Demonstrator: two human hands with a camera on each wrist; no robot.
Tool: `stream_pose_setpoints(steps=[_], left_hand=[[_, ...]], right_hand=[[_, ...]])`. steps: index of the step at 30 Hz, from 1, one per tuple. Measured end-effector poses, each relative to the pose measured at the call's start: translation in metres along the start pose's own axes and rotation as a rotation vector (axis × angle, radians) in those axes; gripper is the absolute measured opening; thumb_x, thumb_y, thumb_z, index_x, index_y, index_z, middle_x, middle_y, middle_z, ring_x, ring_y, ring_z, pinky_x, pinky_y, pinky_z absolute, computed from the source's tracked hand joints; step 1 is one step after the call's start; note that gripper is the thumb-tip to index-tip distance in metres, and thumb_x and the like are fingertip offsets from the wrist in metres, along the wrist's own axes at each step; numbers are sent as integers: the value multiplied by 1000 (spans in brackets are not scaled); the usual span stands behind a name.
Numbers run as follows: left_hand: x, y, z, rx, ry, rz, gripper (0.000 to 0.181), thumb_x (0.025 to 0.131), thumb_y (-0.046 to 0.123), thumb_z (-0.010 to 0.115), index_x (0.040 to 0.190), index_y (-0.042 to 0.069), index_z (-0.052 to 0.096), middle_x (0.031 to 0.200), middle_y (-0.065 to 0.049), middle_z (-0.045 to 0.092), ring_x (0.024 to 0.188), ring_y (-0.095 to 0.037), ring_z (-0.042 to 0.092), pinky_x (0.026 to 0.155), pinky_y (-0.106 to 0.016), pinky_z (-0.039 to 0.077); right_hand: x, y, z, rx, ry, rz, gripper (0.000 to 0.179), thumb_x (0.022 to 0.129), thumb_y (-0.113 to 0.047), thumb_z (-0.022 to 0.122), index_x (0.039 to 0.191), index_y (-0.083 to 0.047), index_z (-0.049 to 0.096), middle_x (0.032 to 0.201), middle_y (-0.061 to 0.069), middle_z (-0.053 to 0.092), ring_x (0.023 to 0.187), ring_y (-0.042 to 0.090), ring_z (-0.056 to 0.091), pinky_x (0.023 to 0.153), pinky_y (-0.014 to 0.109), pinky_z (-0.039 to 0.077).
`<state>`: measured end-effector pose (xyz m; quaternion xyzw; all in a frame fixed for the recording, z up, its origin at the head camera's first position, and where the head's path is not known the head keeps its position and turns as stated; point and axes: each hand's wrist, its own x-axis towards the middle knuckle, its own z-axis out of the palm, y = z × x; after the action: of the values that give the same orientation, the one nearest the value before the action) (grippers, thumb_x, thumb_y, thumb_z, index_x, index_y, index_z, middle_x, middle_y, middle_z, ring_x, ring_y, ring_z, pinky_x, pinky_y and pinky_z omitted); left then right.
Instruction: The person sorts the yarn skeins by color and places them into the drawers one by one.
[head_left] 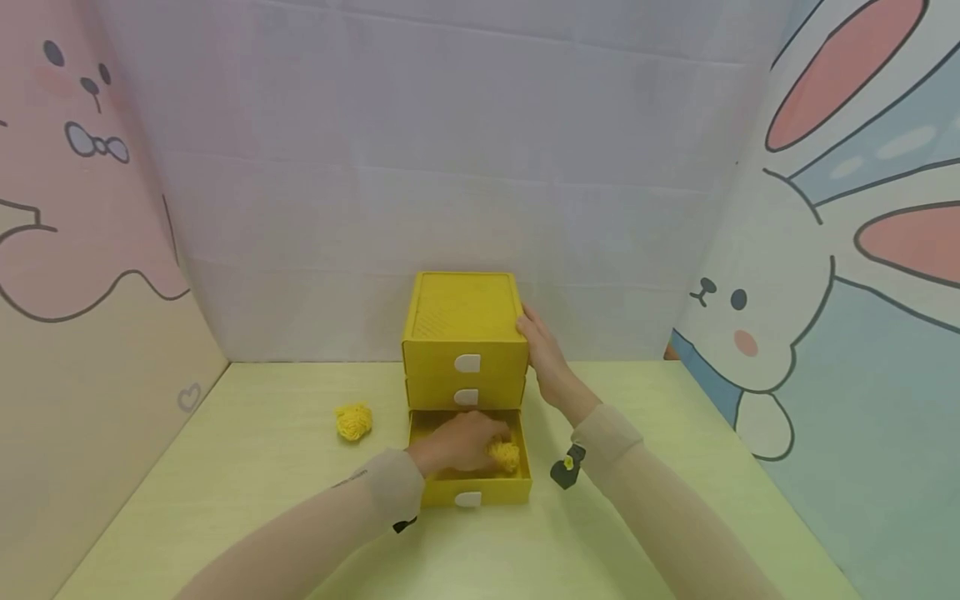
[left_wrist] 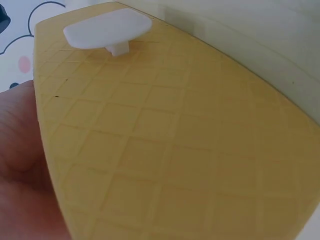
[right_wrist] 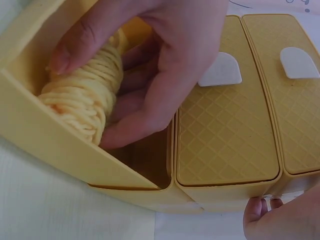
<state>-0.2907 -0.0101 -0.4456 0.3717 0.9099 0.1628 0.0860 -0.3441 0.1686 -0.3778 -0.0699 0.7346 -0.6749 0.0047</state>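
Note:
A yellow three-drawer box (head_left: 465, 307) stands against the back wall, with its bottom drawer (head_left: 498, 493) pulled out. My left hand (head_left: 459, 440) reaches down into that drawer and holds a small bundle of yellow yarn (right_wrist: 82, 97), thumb on one side and fingers on the other. In the left wrist view, the waffle-patterned drawer front (left_wrist: 165, 150) with its white handle (left_wrist: 107, 29) fills most of the picture. Against the right side of the box, near its top edge, rests my right hand (head_left: 546, 354), fingers extended along the side.
Left of the box, another yellow yarn bundle (head_left: 353, 422) lies on the pale table (head_left: 292, 483). The two upper drawers (head_left: 427, 358) are closed, each with a white tab handle. Printed cartoon panels (head_left: 765, 333) stand on both sides, and a white sheet (head_left: 465, 167) hangs behind.

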Motion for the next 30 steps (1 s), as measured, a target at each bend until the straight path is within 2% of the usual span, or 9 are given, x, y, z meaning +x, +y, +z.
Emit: stream_pose_setpoints(steps=[6, 13, 20, 30], left_hand=[[-2, 0, -3, 20, -19, 10, 43, 93, 33, 85, 131, 17, 73, 123, 4, 75, 112, -18, 70, 98, -35, 58], [-8, -4, -14, -3, 3, 37, 50, 90, 32, 88, 134, 15, 71, 126, 3, 73, 112, -18, 68, 99, -36, 57], [-23, -12, -27, -67, 25, 23, 53, 92, 25, 85, 140, 14, 68, 135, -1, 70, 119, -22, 66, 102, -41, 57], [-53, -25, -52, -161, 92, 66, 51, 96, 21, 80, 142, 5, 66, 141, -9, 68, 128, -31, 65, 108, -52, 54]], right_hand=[[1, 1, 0, 1, -5, -4, 61, 114, -43, 39, 171, -30, 23, 175, 0, 25, 156, 30, 32, 126, 61, 28], [1, 1, -1, 7, -6, -5, 60, 114, -41, 38, 171, -29, 23, 175, 0, 25, 156, 30, 31, 127, 60, 26], [2, 0, 0, 10, 4, 9, 61, 113, -42, 40, 171, -29, 25, 174, 1, 28, 155, 30, 33, 127, 60, 27], [1, 1, -1, 5, -6, -2, 62, 112, -42, 40, 171, -30, 23, 175, 0, 25, 156, 30, 31, 127, 61, 26]])
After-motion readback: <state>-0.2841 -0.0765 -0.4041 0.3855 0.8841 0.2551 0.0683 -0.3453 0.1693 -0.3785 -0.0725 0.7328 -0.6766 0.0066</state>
